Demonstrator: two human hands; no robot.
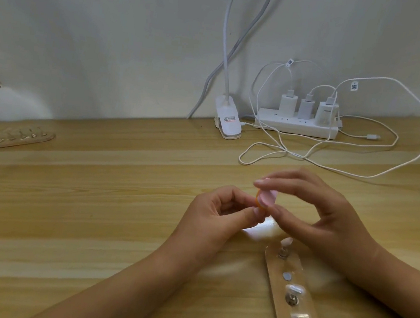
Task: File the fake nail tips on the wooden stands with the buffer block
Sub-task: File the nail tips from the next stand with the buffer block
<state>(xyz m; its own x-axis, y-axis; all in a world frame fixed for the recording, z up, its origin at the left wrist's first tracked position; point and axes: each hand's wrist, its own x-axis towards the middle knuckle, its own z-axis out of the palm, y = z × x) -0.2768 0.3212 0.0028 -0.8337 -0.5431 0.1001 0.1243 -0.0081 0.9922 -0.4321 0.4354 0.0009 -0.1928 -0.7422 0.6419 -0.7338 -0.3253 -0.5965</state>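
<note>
Pink buffer block clamped between thumb and fingers of right hand, above desk. Grip of left hand curled tight at block's lower edge; contents impossible to tell. Just beside right wrist, wooden stand with 3 nail tips; 2nd stand far left.

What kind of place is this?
Probably a craft desk at home: a wooden table against a wall, a power strip with chargers, a clip lamp, and a wooden stand holding fake nail tips.
</note>
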